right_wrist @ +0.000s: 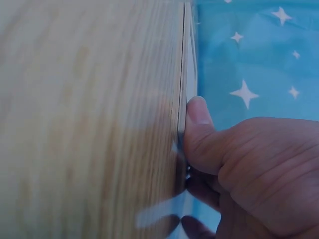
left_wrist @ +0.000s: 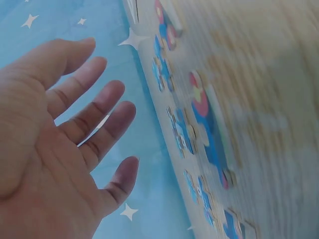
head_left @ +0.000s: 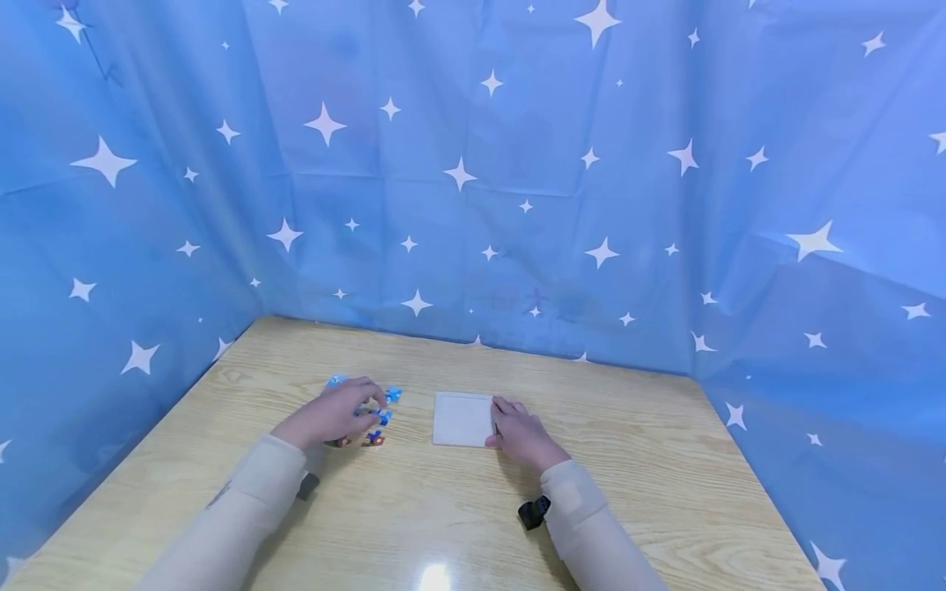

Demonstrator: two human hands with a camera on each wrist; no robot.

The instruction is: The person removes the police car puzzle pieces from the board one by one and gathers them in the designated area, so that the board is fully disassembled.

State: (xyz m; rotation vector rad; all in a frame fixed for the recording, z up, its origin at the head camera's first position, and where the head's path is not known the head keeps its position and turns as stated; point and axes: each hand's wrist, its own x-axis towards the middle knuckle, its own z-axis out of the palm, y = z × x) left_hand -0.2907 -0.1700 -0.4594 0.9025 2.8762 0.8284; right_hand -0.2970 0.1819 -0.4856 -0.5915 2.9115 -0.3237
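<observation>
My left hand (head_left: 338, 413) hovers over a loose group of colourful jigsaw pieces (head_left: 374, 439) at the left of the table. Its fingers are spread and loosely bent, with nothing between them in the left wrist view. Blue, red and yellow show on the nearest jigsaw piece (left_wrist: 209, 132); several others lie beyond it. A flat white rectangular tray (head_left: 461, 419) with a thin raised rim lies right of the pieces. At its right edge my right hand (head_left: 526, 437) holds the tray, thumb along the rim and fingers bent beside it; some fingertips are hidden.
The wooden table (head_left: 414, 509) carries the tray and pieces. A blue curtain with white stars (head_left: 473, 222) hangs along its back and both sides. A dark wrist device (head_left: 534, 513) sits by the right sleeve.
</observation>
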